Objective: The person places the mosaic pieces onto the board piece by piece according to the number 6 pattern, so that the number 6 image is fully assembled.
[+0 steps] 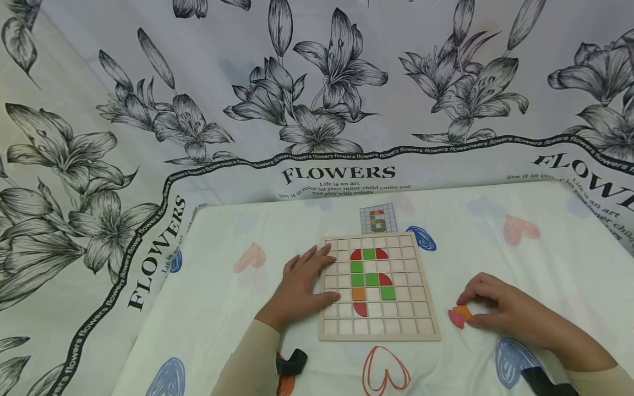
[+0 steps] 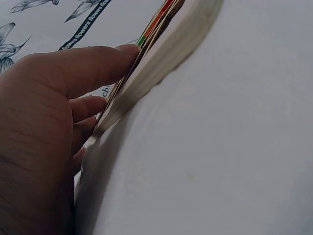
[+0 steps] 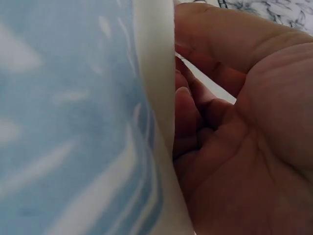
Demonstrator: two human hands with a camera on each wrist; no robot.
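My left hand [image 1: 302, 280] rests with spread fingers on the left edge of a wooden grid board [image 1: 342, 333]. In the left wrist view, the thumb [image 2: 105, 66] touches the board's rim. Green squares [image 1: 371, 280], an orange square [image 1: 358, 294] and red quarter-circle tiles [image 1: 360, 309] lie in the board's cells. To the right of the board, my right hand [image 1: 510, 311] pinches an orange tile [image 1: 463, 312] between thumb and forefinger. A pinkish-red quarter-circle tile [image 1: 456, 319] lies against the orange one. The right wrist view shows the curled fingers, but cloth hides the tiles.
A small pattern card [image 1: 391, 220] with a coloured figure on a grid lies just behind the board. White cloth with printed hearts [image 1: 521, 230] covers the table. Flower-printed fabric [image 1: 322, 77] hangs behind and to the left. Black straps [image 1: 292, 363] show near both wrists.
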